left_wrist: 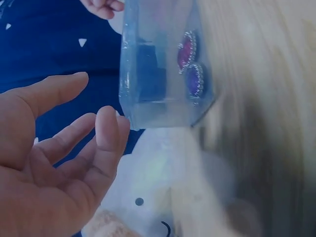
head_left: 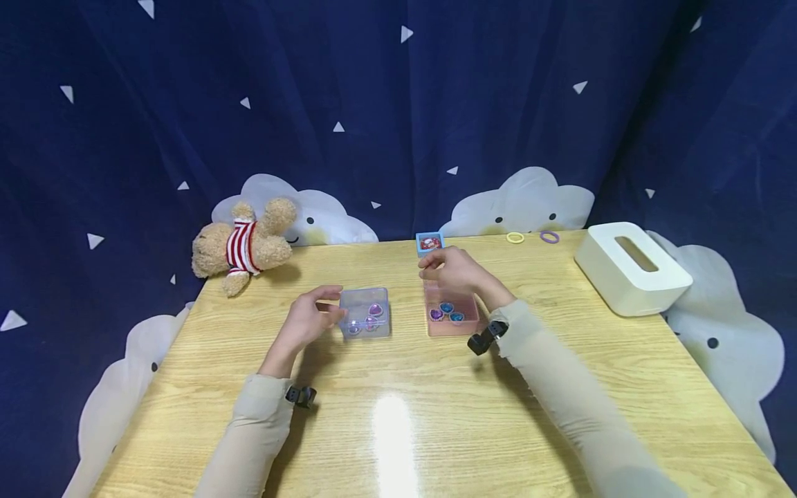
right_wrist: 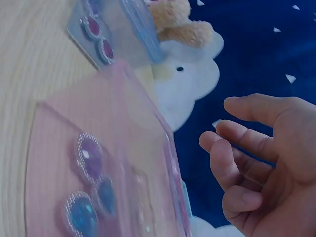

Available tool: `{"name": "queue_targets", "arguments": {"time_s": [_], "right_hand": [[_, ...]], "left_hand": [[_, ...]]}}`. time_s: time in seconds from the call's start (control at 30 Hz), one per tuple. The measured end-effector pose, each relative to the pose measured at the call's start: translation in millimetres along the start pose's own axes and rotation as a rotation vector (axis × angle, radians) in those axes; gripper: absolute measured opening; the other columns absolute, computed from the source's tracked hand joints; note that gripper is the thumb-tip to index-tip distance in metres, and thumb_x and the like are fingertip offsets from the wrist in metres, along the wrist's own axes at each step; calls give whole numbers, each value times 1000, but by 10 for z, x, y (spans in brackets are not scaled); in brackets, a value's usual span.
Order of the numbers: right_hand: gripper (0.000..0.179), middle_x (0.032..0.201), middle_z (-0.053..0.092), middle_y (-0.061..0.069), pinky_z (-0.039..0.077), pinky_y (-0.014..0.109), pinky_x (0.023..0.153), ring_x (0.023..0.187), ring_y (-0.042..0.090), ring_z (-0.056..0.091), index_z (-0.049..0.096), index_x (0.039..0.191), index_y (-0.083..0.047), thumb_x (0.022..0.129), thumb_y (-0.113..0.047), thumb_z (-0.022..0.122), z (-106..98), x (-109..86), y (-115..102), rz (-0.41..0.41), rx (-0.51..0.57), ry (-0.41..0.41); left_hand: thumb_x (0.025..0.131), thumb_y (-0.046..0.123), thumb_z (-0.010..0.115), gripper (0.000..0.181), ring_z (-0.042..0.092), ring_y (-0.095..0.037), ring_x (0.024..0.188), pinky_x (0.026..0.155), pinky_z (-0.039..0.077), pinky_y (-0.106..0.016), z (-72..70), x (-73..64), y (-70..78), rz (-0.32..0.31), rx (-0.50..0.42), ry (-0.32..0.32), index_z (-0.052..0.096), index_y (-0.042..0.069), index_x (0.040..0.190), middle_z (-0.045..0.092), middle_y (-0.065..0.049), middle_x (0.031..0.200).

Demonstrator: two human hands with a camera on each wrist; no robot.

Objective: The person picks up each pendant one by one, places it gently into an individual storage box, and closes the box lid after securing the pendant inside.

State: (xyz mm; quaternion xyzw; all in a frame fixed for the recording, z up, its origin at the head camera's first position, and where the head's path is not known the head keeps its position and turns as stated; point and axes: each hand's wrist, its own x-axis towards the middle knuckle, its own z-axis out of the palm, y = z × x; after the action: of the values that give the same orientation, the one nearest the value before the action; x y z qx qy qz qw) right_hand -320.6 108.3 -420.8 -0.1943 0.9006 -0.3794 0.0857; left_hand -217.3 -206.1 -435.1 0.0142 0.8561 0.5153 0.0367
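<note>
A clear blue box [head_left: 381,296] stands on the table with three oval jewels in it, among them a pink one [left_wrist: 186,53] and a purple one [left_wrist: 195,80] edged in silver beads. My left hand [head_left: 306,319] is at this box's left side, thumb and fingers apart, fingertips close to its wall. To the right stands a clear pink box [head_left: 468,322]. It contains a purple jewel [right_wrist: 90,159] and two blue jewels [right_wrist: 81,216]. Over its far edge hovers my right hand [head_left: 459,270], fingers loosely bent, with nothing visible between thumb and fingertips.
Behind my right hand sits a small blue square frame [head_left: 429,242] with a red picture. A teddy bear [head_left: 249,245] lies at the back left. Yellow ring [head_left: 515,238] and purple ring [head_left: 549,236] lie by the back edge, left of a white tissue box [head_left: 631,270].
</note>
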Motion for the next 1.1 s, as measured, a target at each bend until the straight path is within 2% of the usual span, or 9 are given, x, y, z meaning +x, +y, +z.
{"name": "queue_targets", "arguments": {"time_s": [0.17,0.33,0.37,0.57,0.6,0.77,0.93,1.1], "right_hand": [[27,101,71,6,56,33,73,86,20,65,72,113,-9,93,-26,68,-156,-38,128,44,26,18],[27,103,69,9,60,39,72,80,26,67,71,115,-10,94,-28,68,-282,-93,229,92,89,22],[27,102,69,8,59,37,71,79,25,66,71,114,-10,94,-28,68,-298,-98,255,92,86,33],[28,102,68,11,57,49,80,76,26,65,70,115,-7,96,-26,66,-383,-146,387,113,109,61],[29,104,68,12,56,52,83,76,28,66,70,116,-6,96,-26,65,-394,-155,408,124,113,61],[28,107,68,13,57,45,83,82,28,67,68,116,-6,97,-26,64,-409,-160,568,168,109,79],[28,108,68,13,59,39,79,81,21,65,68,116,-5,96,-25,65,-390,-150,745,215,139,73],[27,106,68,13,57,35,72,77,22,66,68,116,-6,96,-24,65,-353,-158,879,249,133,63]], "left_hand": [[89,7,71,49,65,-33,112,81,61,-36,60,4,114,36,-1,-4,59,8,137,61,-22,134],[90,8,70,48,64,-35,115,88,59,-36,192,36,213,86,-40,-61,59,8,137,62,-22,133],[90,7,70,48,64,-37,116,90,58,-37,218,22,276,89,-54,-76,59,6,137,63,-23,133],[92,13,71,44,64,-35,116,88,58,-36,468,72,351,115,-88,-122,61,10,134,65,-16,130],[91,14,72,43,65,-33,115,87,58,-35,521,99,320,131,-86,-121,63,12,133,66,-15,129],[91,12,73,39,69,-30,109,82,59,-31,723,110,376,193,-58,-129,66,10,129,67,-16,127],[91,9,71,39,69,-31,110,81,59,-29,905,141,416,197,-36,-151,64,6,129,65,-19,130],[91,10,71,41,69,-33,111,83,59,-32,1027,154,453,187,-21,-181,62,3,131,65,-18,131]]}}
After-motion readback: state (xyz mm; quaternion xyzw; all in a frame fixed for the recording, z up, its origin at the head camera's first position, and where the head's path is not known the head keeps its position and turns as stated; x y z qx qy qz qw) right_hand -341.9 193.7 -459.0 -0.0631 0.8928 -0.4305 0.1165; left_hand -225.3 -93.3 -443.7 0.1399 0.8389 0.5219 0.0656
